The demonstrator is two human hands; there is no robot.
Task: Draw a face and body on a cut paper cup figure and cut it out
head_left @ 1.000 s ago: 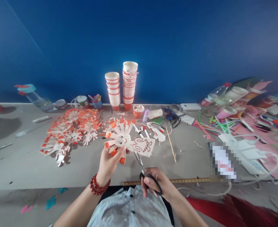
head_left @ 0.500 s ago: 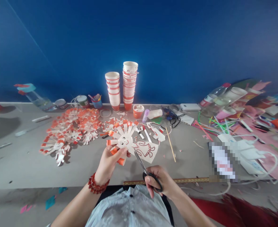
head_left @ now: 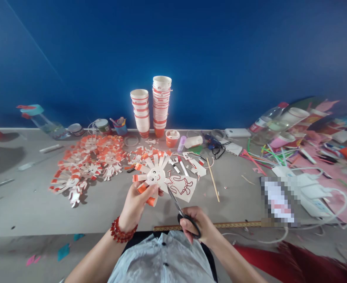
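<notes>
A white paper-cup cutout [head_left: 156, 176] with a drawn smiling face and orange-tipped strips fanning around it is pinched in my left hand [head_left: 138, 200]. To its right extends a white flap with a body and legs drawn in dark red [head_left: 180, 185]. My right hand [head_left: 197, 224] grips black-handled scissors [head_left: 176, 202], fingers through the loops. Their blades meet the lower edge of the paper beside the drawn body. Whether the blade tips are spread is too small to tell.
Finished-looking cup figures [head_left: 93, 157] lie heaped at left. Two stacks of paper cups [head_left: 161, 106] stand by the blue wall. Paper scraps, markers [head_left: 184, 166] and a wooden stick [head_left: 213, 181] lie beyond my hands. A white power strip [head_left: 305, 192] with cables is at right.
Almost nothing differs. The drawn flap and the scissors have shifted very slightly to the left; both hands keep their holds.
</notes>
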